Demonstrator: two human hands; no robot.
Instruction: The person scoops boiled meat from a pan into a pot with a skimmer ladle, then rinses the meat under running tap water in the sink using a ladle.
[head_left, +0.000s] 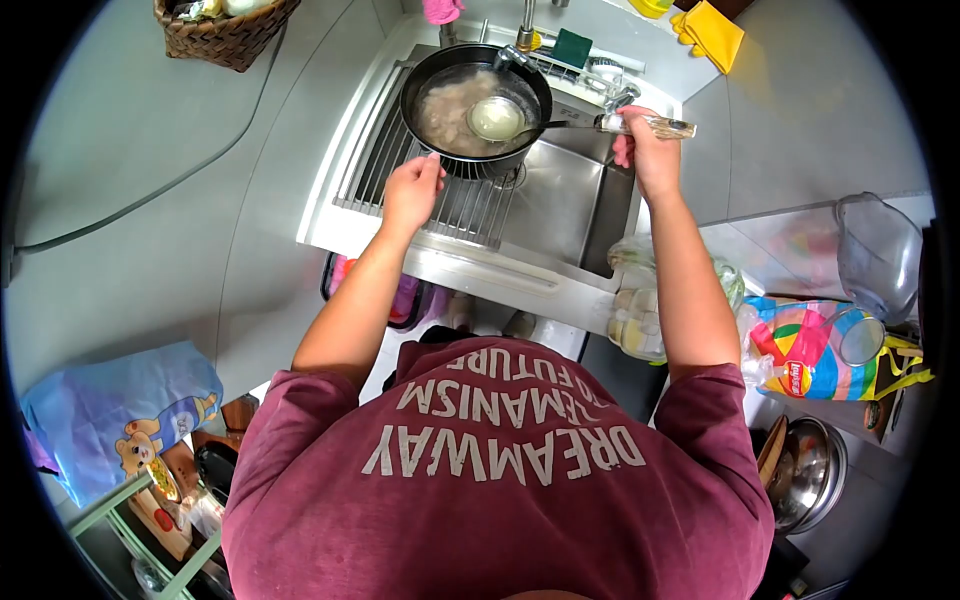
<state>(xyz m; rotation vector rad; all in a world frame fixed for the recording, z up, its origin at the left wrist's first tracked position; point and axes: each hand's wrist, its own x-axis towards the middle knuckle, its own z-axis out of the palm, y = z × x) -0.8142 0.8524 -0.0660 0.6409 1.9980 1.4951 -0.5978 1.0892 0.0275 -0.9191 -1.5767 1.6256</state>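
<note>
A black pot (pixel 416 128) stands on the roll-up drying rack (pixel 468 212) over the sink, with cloudy liquid and pale pinkish pieces, perhaps meat, inside. My left hand (pixel 413 195) is closed at the pot's near left edge, thumb at the rim; the exact grip is partly hidden by the fingers. My right hand (pixel 650 155) is wrapped round the patterned handle of a ladle (pixel 497 118). The ladle's round bowl is within the pot, holding pale cloudy liquid, and its dark shaft crosses the right rim.
The steel sink basin (pixel 560 195) lies right of the pot. Behind are a faucet (pixel 527 30), a green scouring pad (pixel 571 48) and yellow gloves (pixel 708 32). A woven basket (pixel 225 40) stands far left. Bagged eggs (pixel 637 322) sit below my right forearm.
</note>
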